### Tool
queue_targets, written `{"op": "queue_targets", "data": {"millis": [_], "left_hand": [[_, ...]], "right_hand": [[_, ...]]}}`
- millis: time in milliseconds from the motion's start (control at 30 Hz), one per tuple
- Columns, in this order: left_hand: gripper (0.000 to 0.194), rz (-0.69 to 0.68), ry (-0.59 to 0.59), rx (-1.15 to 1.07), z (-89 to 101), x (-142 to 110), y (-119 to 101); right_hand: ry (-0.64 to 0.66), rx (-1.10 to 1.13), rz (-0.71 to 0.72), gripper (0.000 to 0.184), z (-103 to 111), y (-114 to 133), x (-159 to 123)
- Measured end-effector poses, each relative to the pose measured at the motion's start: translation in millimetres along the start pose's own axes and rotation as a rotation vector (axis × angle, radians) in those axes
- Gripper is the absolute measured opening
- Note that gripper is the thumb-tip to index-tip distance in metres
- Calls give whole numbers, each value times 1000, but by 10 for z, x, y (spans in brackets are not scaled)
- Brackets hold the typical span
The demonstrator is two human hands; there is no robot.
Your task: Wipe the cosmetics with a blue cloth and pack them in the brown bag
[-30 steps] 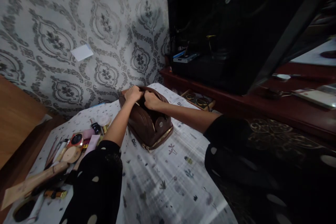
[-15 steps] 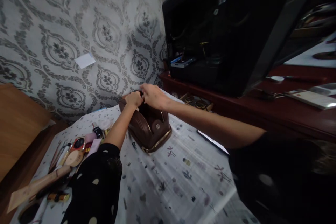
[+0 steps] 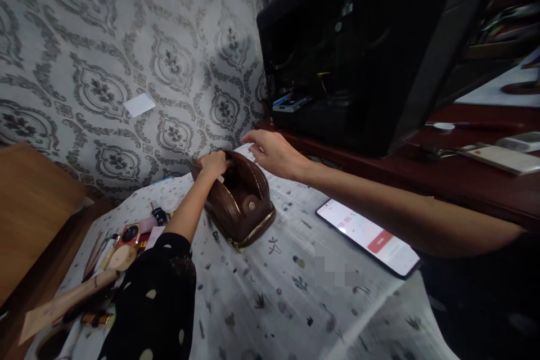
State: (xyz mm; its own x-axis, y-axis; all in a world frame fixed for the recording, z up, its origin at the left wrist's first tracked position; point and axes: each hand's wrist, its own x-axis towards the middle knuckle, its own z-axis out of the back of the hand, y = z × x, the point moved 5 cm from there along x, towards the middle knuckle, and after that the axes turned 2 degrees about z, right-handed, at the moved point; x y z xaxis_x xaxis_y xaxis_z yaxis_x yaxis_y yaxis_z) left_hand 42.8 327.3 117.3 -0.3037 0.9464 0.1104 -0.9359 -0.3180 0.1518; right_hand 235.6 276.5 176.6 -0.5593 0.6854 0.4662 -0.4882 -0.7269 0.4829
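Observation:
A brown leather bag (image 3: 253, 222) with gold zips stands unzipped on the patterned white cloth (image 3: 253, 292), its dark inside showing. My left hand (image 3: 214, 164) grips the bag's far left edge, fingers curled over the rim. To the right of the opening, my right hand (image 3: 274, 153) hovers apart from the bag, fingers loosely stretched and holding nothing. Beneath my right forearm lies a phone (image 3: 358, 230) with a lit timer screen.
Makeup items, among them a round compact (image 3: 122, 257) and a beige tube (image 3: 67, 298), lie left of my left sleeve. A black television (image 3: 337, 67) stands on the dark red cabinet (image 3: 422, 174). A wooden board (image 3: 34, 208) rises at the left.
My right hand has left the bag's rim and moved right, uncovering more of the opening and the phone. My left hand stays on the edge.

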Motion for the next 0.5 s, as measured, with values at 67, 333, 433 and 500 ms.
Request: {"op": "queue_targets", "data": {"millis": [67,333,433,500], "left_hand": [[42,-5,-2,-9,-8,-2,-4],[39,39,9,-120,-83,89,59],[38,64,17,-169,-117,103,103],[38,71,22,-194,-135,112,119]], "right_hand": [[17,-6,-6,38,-37,-24,-19],[79,-22,10,34,-101,-52,-57],[87,-35,14,30,-113,-73,-67],[92,-34,26,29,-129,-84,-75]]}}
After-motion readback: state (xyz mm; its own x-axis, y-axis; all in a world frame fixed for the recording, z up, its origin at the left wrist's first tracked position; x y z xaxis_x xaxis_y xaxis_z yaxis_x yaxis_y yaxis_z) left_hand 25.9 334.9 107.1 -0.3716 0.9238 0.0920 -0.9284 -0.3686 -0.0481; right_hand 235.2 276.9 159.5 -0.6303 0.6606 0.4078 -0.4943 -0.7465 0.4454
